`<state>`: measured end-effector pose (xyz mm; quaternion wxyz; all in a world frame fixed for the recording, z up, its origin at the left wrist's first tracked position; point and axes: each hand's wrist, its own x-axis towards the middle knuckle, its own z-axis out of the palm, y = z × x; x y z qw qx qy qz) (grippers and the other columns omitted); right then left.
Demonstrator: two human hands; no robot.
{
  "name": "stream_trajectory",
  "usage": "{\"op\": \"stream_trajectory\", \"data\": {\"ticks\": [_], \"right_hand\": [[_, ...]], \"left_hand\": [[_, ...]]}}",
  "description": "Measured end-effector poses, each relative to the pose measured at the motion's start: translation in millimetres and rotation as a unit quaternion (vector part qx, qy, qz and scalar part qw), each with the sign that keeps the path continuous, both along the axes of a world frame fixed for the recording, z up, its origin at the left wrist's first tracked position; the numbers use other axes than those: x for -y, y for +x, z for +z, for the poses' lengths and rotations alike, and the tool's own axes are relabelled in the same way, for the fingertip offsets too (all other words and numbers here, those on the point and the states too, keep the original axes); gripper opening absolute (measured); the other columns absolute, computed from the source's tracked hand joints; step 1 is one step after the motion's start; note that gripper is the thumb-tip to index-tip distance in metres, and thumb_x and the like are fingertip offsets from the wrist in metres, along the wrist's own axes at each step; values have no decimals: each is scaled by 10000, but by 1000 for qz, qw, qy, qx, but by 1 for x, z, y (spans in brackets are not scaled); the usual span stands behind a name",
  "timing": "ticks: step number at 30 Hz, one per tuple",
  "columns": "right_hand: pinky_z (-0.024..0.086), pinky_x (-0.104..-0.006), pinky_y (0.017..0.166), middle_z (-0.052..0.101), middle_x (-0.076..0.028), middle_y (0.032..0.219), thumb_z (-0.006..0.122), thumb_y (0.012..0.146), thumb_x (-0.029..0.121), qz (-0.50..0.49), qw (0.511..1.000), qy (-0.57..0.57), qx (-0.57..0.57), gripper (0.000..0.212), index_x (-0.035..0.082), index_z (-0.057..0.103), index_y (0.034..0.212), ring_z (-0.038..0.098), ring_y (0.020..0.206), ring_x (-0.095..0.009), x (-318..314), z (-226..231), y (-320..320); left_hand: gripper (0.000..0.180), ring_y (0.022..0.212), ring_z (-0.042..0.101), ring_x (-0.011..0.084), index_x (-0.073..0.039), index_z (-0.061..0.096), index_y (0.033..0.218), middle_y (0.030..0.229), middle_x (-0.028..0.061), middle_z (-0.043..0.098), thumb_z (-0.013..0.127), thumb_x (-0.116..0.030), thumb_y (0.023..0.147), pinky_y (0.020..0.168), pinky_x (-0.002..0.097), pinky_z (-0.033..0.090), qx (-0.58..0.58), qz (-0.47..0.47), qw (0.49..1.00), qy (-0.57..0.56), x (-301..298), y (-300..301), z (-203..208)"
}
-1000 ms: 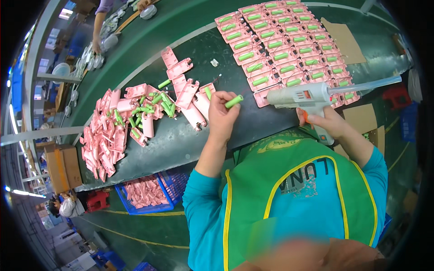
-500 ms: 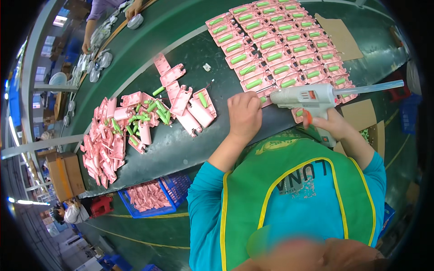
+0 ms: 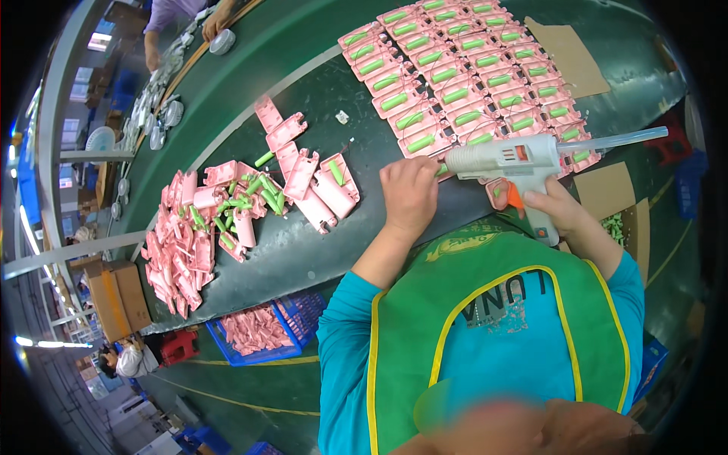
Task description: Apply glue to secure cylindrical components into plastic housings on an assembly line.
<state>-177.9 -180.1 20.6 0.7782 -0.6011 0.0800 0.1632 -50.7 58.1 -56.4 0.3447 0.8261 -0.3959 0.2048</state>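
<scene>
Gripped firmly in the right hand [image 3: 557,205], fingers wrapped about the handle near the orange trigger [image 3: 515,196]: a white glue gun [image 3: 504,158], held level over the near edge of the dark green table [image 3: 296,262], nozzle pointing left. Out of its back, a clear glue stick [image 3: 618,142]. Right by the nozzle, the left hand [image 3: 409,193], back upward and fingers curled down; hard to say from this angle whether closed on anything. Just beside its fingertips, a partly hidden green cylinder [image 3: 442,171]. Beyond, rows of pink shells [image 3: 462,83], each visible one bearing a green cylinder, with thin dark wires. Farther left, loose green cylinders [image 3: 269,199] beside a heap of pink shells [image 3: 178,262]. Below the table edge, a blue basket [image 3: 299,318] of pink parts. Different from one second ago: left hand moved rightward to the nozzle, no longer holding up a green cylinder near the loose pieces.
</scene>
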Motion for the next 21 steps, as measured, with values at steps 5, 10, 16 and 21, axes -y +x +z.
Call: {"op": "stream_trajectory", "data": {"ticks": [5, 10, 16, 21], "right_hand": [[475, -254, 726, 638, -82, 1093, 619, 896, 327, -11, 1000, 8, 23, 593, 3, 427, 1355, 618, 979, -157, -1, -3, 6], [496, -272, 781, 633, -99, 1111, 634, 894, 312, -19, 999, 29, 20, 600, -4, 418, 1355, 623, 985, -169, -2, -6, 9], [508, -338, 846, 616, -130, 1151, 642, 897, 270, -19, 998, 51, 20, 587, -5, 407, 1360, 618, 1028, -200, 0, -10, 9], [508, -342, 836, 618, -128, 1131, 639, 887, 262, -44, 998, 34, 15, 579, -5, 417, 1350, 619, 1005, -201, 1, -11, 6]], "left_hand": [[372, 910, 575, 242, -138, 602, 1019, 969, 15, 620, 715, -26, 682, 819, 403, 391, 13, 0, 1000, 1, -1, 2, 0], [359, 942, 563, 226, -139, 624, 1049, 996, 11, 597, 706, -41, 713, 842, 400, 384, -15, -6, 1000, 21, 1, 1, 1], [291, 945, 560, 251, -148, 655, 934, 979, 23, 593, 776, -110, 672, 827, 405, 383, -42, -6, 999, 18, -1, 1, 4], [238, 944, 543, 254, -141, 642, 854, 967, 14, 581, 782, -120, 663, 819, 407, 381, -50, 20, 998, 23, -4, 0, 3]]}}
